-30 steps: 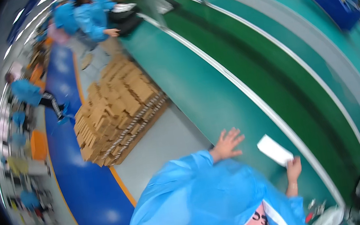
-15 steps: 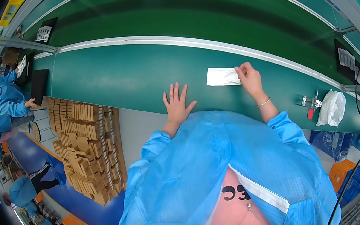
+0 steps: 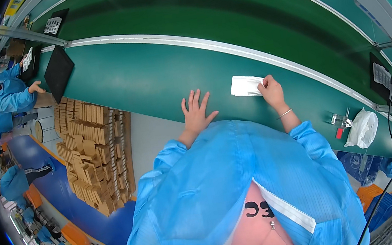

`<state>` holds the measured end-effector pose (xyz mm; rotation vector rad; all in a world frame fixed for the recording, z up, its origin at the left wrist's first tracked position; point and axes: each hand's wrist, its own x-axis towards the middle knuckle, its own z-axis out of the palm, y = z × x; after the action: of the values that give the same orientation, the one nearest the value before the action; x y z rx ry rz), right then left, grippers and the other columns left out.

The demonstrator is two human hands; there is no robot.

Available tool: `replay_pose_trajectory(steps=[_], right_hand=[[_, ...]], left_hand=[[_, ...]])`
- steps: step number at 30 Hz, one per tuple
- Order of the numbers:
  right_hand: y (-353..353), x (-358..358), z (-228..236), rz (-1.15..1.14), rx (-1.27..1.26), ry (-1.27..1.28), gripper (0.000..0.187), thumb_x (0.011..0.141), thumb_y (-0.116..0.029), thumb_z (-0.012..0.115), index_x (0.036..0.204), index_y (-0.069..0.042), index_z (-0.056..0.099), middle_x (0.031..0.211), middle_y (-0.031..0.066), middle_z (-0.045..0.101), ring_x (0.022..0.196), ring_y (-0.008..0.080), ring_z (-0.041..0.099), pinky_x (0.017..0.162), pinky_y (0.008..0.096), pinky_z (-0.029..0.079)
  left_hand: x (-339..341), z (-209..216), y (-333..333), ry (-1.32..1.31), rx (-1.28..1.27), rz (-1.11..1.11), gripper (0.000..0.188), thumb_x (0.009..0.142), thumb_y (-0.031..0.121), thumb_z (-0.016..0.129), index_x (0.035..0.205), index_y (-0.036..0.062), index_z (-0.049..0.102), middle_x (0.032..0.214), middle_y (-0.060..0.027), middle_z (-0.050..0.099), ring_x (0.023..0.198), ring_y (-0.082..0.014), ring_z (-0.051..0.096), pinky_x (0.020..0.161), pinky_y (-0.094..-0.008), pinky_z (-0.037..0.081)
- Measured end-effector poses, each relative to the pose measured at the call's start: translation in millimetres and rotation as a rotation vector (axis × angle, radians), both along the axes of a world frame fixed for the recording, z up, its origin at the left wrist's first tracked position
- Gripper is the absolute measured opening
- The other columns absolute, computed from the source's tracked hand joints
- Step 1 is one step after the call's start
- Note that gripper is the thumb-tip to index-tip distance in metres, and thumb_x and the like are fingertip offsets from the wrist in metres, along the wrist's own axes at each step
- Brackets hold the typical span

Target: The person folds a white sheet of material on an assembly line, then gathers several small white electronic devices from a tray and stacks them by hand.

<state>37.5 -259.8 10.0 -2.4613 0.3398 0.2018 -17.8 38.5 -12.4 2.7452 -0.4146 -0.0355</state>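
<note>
On the green bench (image 3: 143,74) a folded white sheet (image 3: 245,85) lies flat; whether it is paper or cloth I cannot tell. My right hand (image 3: 273,92) is closed on its right end, fingertips pressing it against the bench. A thin bracelet circles that wrist. Spread fingers mark my left hand (image 3: 197,112), which rests palm down near the bench's front edge, left of the sheet, holding nothing.
To the right lie a white plastic bag (image 3: 362,129), a red piece (image 3: 339,133) and small clear and metal parts. A black tray (image 3: 59,73) is on the bench's left, by a co-worker (image 3: 14,91). Stacked cardboard pieces (image 3: 92,158) stand beyond the front edge.
The co-worker at the left has let go of the black tray, now farther onto the bench. My right fingers curl in more over the sheet's end. My left hand stays flat.
</note>
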Motion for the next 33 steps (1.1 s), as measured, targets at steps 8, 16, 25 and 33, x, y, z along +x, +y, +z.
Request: replay_pose_trajectory(steps=[8, 16, 25, 33], right_hand=[[36, 12, 40, -0.019, 0.362, 0.0, 0.022, 0.083, -0.022, 0.067, 0.085, -0.005, 0.053, 0.068, 0.0096, 0.062, 0.063, 0.0257, 0.063, 0.059, 0.037, 0.049], [31, 23, -13, 0.22, 0.043, -0.188, 0.039, 0.077, -0.027, 0.073, 0.104, -0.005, 0.055, 0.102, 0.014, 0.056, 0.088, 0.028, 0.06, 0.074, 0.0374, 0.049], [40, 20, -21, 0.254, 0.286, -0.033, 0.022, 0.072, -0.008, 0.071, 0.08, -0.004, 0.051, 0.076, 0.0072, 0.05, 0.065, 0.0181, 0.05, 0.063, 0.0316, 0.044], [-68, -36, -18, -0.365, 0.879, -0.129, 0.036, 0.09, -0.008, 0.052, 0.123, 0.005, 0.045, 0.112, 0.0127, 0.058, 0.099, 0.0198, 0.057, 0.087, 0.0338, 0.046]], left_hand=[[4, -3, 1, -0.006, 0.006, 0.008, 0.075, 0.079, 0.052, 0.063, 0.142, 0.0204, 0.037, 0.147, -0.0142, 0.027, 0.14, -0.0299, 0.017, 0.108, -0.0585, 0.009], [7, -4, 1, 0.047, 0.119, -0.017, 0.08, 0.082, 0.058, 0.055, 0.146, 0.0198, 0.028, 0.151, -0.015, 0.021, 0.142, -0.0316, 0.012, 0.109, -0.0594, 0.007], [-5, -7, -5, 0.034, 0.037, -0.004, 0.079, 0.086, 0.06, 0.049, 0.148, 0.0213, 0.021, 0.154, -0.0129, 0.016, 0.143, -0.031, 0.01, 0.11, -0.0598, 0.01], [-7, -15, -1, 0.035, -0.004, 0.025, 0.081, 0.083, 0.059, 0.053, 0.148, 0.0213, 0.022, 0.153, -0.0122, 0.017, 0.143, -0.0305, 0.009, 0.111, -0.0582, 0.007]])
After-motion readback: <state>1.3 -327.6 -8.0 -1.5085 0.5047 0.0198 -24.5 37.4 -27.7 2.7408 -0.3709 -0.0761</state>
